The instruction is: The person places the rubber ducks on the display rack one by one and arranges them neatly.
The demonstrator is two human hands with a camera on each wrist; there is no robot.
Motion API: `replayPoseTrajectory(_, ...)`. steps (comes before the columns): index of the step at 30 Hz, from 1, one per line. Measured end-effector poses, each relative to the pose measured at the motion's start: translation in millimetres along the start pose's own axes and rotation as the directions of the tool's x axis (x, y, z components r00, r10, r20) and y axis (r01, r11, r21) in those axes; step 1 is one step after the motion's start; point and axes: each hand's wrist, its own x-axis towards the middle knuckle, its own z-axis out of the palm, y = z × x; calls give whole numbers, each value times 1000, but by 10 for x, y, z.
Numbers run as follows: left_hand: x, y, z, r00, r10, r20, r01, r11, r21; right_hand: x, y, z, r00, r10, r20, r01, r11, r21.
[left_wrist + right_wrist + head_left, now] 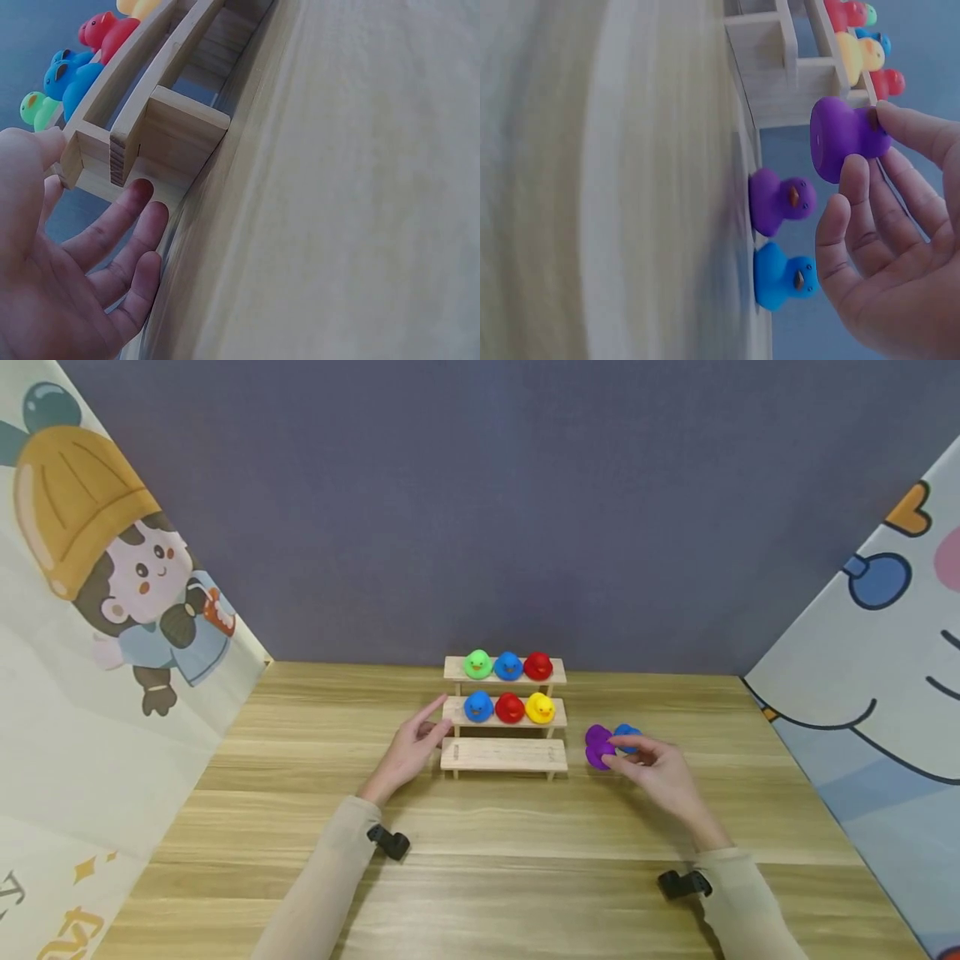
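Observation:
My right hand (660, 777) pinches a purple rubber duck (840, 139) between thumb and fingers, tilted above the table. Beyond it sit a second purple duck (776, 202) and a blue duck (780, 276), the latter partly hidden by the hand in the head view. My left hand (408, 747) is at the left end of a three-tier wooden stand (504, 753), thumb and forefinger at the middle shelf's edge, other fingers loosely bent beside it. Green, blue and red ducks line the top shelf; blue, red and yellow ducks line the middle one. The bottom shelf is bare.
The stand is on a wood-grain table (480, 877), toward its back edge. Behind rises a dark grey-blue panel (480, 510). Pale panels with cartoon prints flank the table on both sides. Each wrist wears a small black camera.

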Motion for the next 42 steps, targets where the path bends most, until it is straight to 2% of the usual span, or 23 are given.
replayPoseTrajectory(3,57,-134,13,1000,-4,-11,4,1000,1,-9,-18,63,1000,8,23,-9,1000,17)
replayPoseTrajectory(6,60,-165,15,1000,8,-17,-8,1000,11,-18,-35,130,999,11,37,-12,1000,26)
replayPoseTrajectory(18,46,-154,-1,999,51,5,-52,998,31,9,-176,313,998,-40,51,39,999,21)
replayPoseTrajectory(26,45,-156,3,999,51,-8,-51,998,22,47,-288,421,992,-72,105,67,997,48)
replayPoseTrajectory(42,49,-149,22,999,36,-19,-36,999,16,125,-421,601,985,-100,141,92,994,62)
